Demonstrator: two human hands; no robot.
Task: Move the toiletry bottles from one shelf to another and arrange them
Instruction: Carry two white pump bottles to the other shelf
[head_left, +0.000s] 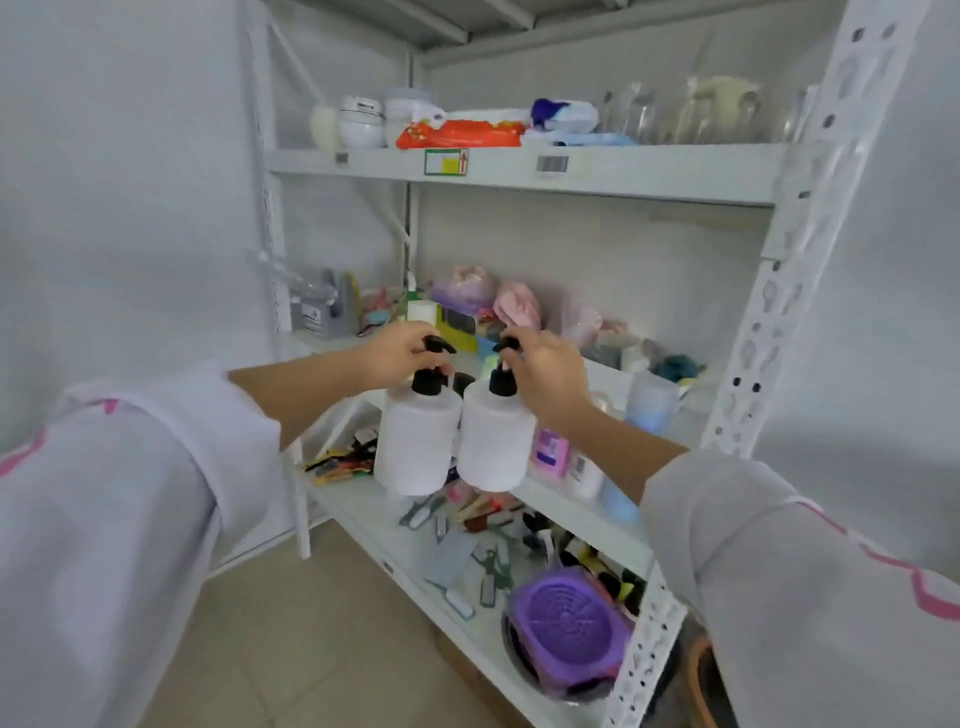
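Side by side, each hand (397, 356) (545, 371) pinches a white bottle (415, 447) (496, 441) by its black pump.

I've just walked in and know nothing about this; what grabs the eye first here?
Two white plastic pump bottles with black pump tops, the left bottle and right bottle, hang side by side in mid-frame, each held at its pump by the left hand and right hand. Behind stands a cluttered white metal shelf rack, with a purple round plastic basket on the lowest shelf.
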